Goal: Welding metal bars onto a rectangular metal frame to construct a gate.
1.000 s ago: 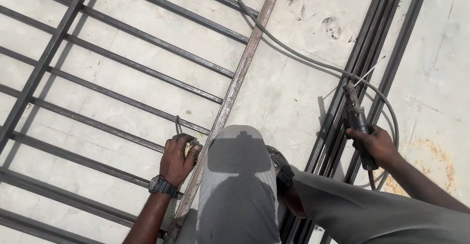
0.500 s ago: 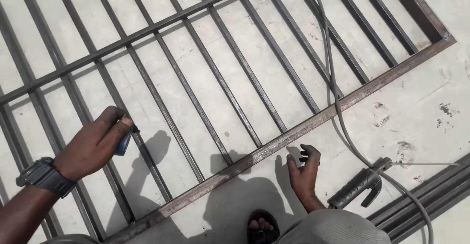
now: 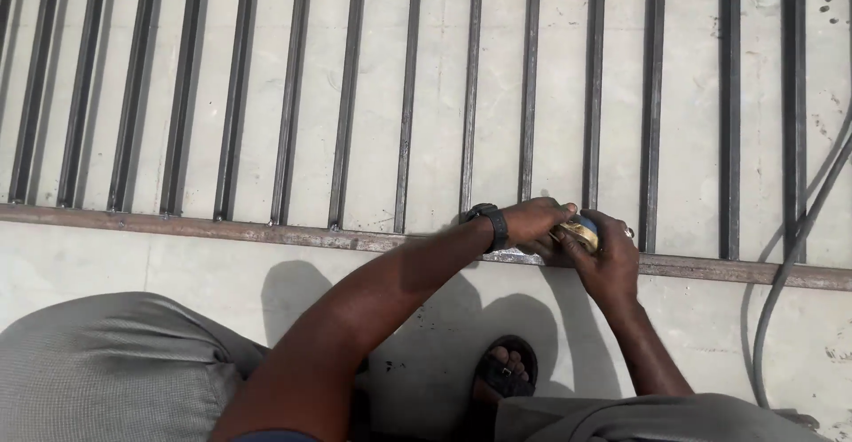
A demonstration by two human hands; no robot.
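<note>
Nearest the camera, grey trouser legs (image 3: 115,371) frame the view, and a foot in a dark open sandal (image 3: 506,373) rests on the pale concrete floor (image 3: 213,269) just below the long rusty flat steel rail (image 3: 266,229) of the grille. At that rail both hands meet: the left hand (image 3: 531,223), with a black wristwatch (image 3: 491,225), and the right hand (image 3: 608,256) have their fingers curled shut around a small rounded yellow-and-blue object (image 3: 581,232), held against the rail's upper edge; what it is cannot be told, as the hands cover most of it. It looks light, stiff and palm-sized, likely best gripped around its body as now. Right of the hands, a grey cable (image 3: 781,291) crosses the rail and curves down over the floor. Beyond the rail, dark parallel steel bars (image 3: 408,96) run away to the top edge; the grille would be heavy and rigid. No containers are in view.
</note>
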